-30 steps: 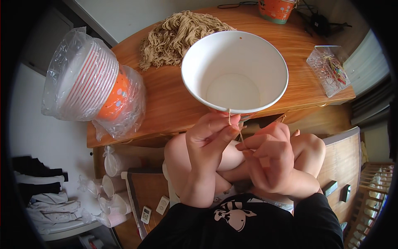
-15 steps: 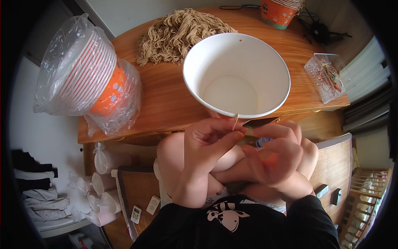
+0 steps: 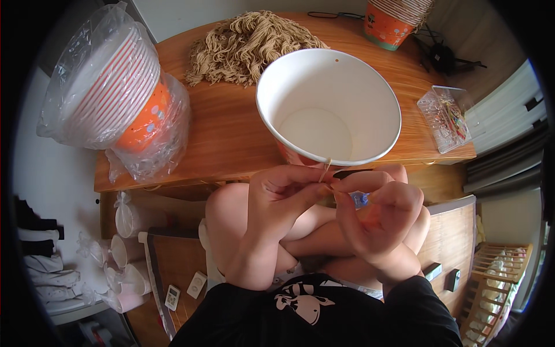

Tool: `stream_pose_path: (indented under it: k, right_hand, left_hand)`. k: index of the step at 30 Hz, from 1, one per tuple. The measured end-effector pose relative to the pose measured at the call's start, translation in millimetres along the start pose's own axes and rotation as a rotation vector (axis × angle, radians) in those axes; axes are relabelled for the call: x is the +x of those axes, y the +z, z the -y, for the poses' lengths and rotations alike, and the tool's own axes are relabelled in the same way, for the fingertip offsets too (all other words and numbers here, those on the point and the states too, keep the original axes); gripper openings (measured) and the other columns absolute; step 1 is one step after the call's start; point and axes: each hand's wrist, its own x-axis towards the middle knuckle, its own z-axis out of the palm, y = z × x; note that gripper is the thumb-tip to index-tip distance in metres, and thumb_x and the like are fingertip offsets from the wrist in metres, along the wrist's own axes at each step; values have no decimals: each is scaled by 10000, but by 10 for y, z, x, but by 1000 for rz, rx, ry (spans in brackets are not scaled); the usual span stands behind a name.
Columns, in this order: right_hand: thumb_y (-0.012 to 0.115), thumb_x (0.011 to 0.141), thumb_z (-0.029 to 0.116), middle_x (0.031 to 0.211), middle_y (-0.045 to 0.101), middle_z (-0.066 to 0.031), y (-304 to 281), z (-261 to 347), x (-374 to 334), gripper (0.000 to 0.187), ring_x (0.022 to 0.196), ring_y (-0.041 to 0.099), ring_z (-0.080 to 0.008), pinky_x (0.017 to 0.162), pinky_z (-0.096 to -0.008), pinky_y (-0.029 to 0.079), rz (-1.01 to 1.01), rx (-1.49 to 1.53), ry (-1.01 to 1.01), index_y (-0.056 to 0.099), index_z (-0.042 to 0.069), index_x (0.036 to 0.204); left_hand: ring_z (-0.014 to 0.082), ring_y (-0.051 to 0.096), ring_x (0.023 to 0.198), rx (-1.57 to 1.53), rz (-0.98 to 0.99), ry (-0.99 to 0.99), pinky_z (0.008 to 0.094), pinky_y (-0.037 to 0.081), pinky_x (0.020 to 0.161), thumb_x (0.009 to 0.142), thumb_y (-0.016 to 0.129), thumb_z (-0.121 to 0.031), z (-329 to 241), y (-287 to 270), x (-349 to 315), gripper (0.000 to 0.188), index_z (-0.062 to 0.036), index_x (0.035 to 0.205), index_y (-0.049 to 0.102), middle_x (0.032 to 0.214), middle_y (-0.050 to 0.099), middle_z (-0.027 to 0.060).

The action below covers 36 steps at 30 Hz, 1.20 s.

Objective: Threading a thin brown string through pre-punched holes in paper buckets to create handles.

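Observation:
A large white paper bucket point(image 3: 352, 87) stands at the table's near edge, tilted so its mouth faces me. A short length of beige cord point(image 3: 328, 166) hangs over its near rim. My left hand point(image 3: 277, 196) pinches this cord between thumb and forefinger just below the rim. Close against those fingertips, my right hand point(image 3: 381, 214) has thumb and forefinger pressed together on the cord's lower end. Its other fingers are curled. The fingers partly hide the cord. Behind the bucket lies a heap of cut beige cords point(image 3: 248, 46).
Nested orange-and-white buckets in clear plastic point(image 3: 124, 92) stand on the wooden table point(image 3: 217, 127) at left. More orange buckets point(image 3: 390, 23) are at the far right. A clear box of small colourful items point(image 3: 448, 118) sits near the right edge. Wrapped white cups point(image 3: 130, 248) lie lower left.
My right hand has moved left, and its thumb and forefinger have closed beside the left fingertips at the cord. My left hand still pinches the cord. The whole view has shifted slightly.

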Motion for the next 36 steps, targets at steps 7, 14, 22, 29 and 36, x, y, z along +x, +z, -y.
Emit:
stream_pose_path:
  k: [7,14,22,29,36]
  right_hand:
    - [715,757,-152,997,724,-103,37,-56,57,420,850,569,-187,743,-288,416,-43,-10,-63,416,83,934]
    - [786,701,8,976,705,-13,-14,8,309,405,823,534,-181,740,-325,372,129,-239,-253,491,121,953]
    - [815,653,247,949,677,24,56,-11,552,421,779,522,-188,735,-353,355,290,-304,-492,542,156,959]
    - [782,741,-46,964,763,-1,-6,170,427,321,795,497,-194,737,-327,423,199,-286,-238,509,123,752]
    - [785,765,-34,976,775,25,39,115,474,387,871,540,-178,809,-321,411,240,-369,-335,515,150,971]
  left_hand:
    - [168,721,895,285,-159,-26,253,592,784,878,691,99,-194,207,-62,193,89,1070,684,1015,739,162]
    - [101,703,729,708,-244,347,219,558,612,816,749,95,-219,202,-56,218,44,1025,723,864,747,93]
    - [95,692,685,769,-260,389,220,547,587,777,762,84,-253,173,-66,180,25,942,724,810,736,68]
    - [94,705,723,522,-258,275,209,543,600,816,732,56,-280,125,-43,147,18,957,715,848,746,56]
    - [100,700,735,633,-276,290,223,556,608,796,757,48,-313,138,-74,147,0,932,726,853,746,62]
